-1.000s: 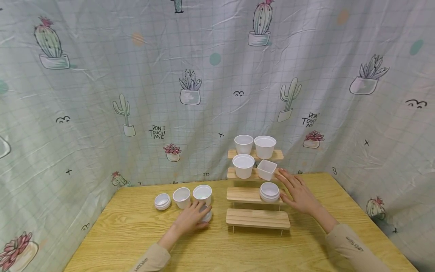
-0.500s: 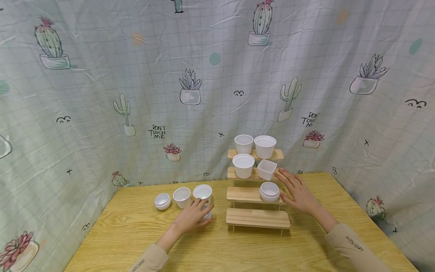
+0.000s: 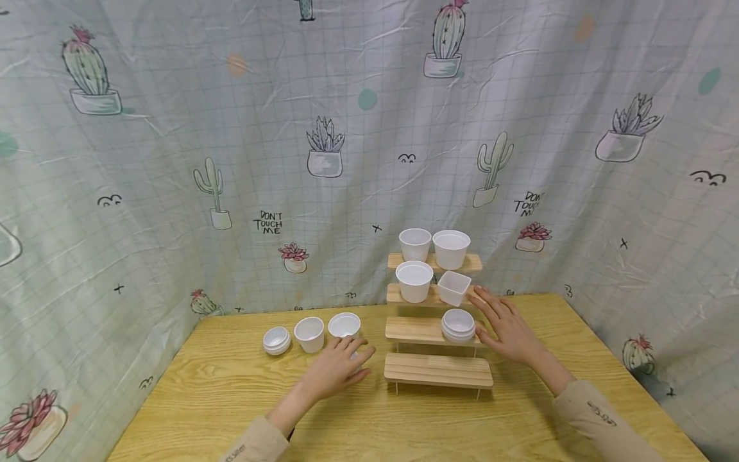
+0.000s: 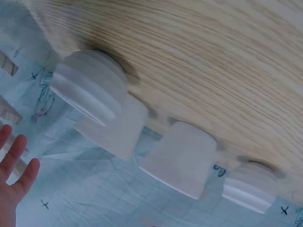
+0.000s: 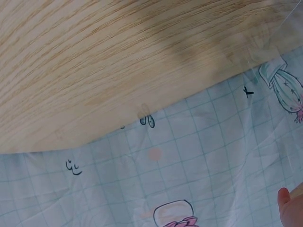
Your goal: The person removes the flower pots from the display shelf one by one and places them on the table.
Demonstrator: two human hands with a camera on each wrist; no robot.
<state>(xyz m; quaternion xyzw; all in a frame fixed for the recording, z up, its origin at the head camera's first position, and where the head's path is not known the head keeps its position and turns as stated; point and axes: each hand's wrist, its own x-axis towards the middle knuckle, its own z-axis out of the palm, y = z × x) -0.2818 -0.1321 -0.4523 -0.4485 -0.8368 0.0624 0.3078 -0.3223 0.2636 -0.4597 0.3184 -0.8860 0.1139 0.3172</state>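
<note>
My left hand (image 3: 336,369) hovers over a small white ribbed bowl (image 4: 90,85), fingers spread and apart from it in the left wrist view; in the head view it covers most of this bowl. Behind stand a white pot (image 3: 344,325), a second pot (image 3: 309,335) and another ribbed bowl (image 3: 276,341). My right hand (image 3: 510,330) is at the right side of a tiered wooden stand (image 3: 439,371), fingers extended beside a square pot (image 3: 454,287) and a ribbed bowl (image 3: 458,325). Whether its fingertips touch them is unclear.
A round pot (image 3: 414,281) shares the square pot's tier. Two more pots, one left (image 3: 415,244) and one right (image 3: 451,249), occupy the top tier. The wooden table (image 3: 427,430) ends at a cactus-print curtain (image 3: 346,212) behind and at the sides.
My left hand has shifted to the right, its fingers moving off the ribbed bowl they were over. My right hand and the pots on the stand have stayed put.
</note>
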